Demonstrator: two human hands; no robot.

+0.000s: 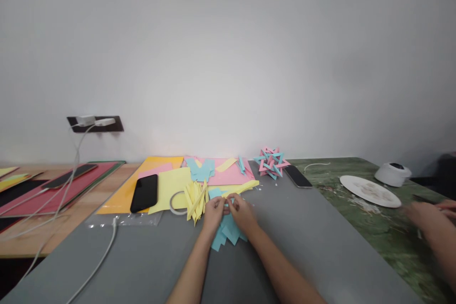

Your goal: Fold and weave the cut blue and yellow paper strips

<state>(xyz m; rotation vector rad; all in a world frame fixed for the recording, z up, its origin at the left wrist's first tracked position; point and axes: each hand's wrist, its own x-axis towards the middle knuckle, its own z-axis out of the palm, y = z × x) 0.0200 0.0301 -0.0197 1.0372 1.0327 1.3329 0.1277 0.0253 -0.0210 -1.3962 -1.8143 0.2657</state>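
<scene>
Left hand [213,213] and right hand [243,213] are meeting at fingertips over blue paper pieces [231,231]; cannot tell whether anything is being held. Yellow strips [195,199] are lying beside left hand, overlapping white ring [171,203]. Black phone [145,193] is resting farther left on surface [149,261]. Pink-and-blue paper star [271,162] is sitting beyond right hand.

The bare left hand [213,212] and right hand [242,212] have slender fingers [233,196]; smooth, uncovered forearms [194,266] taper to narrow wrists [253,229]. Finer details are too small.
</scene>
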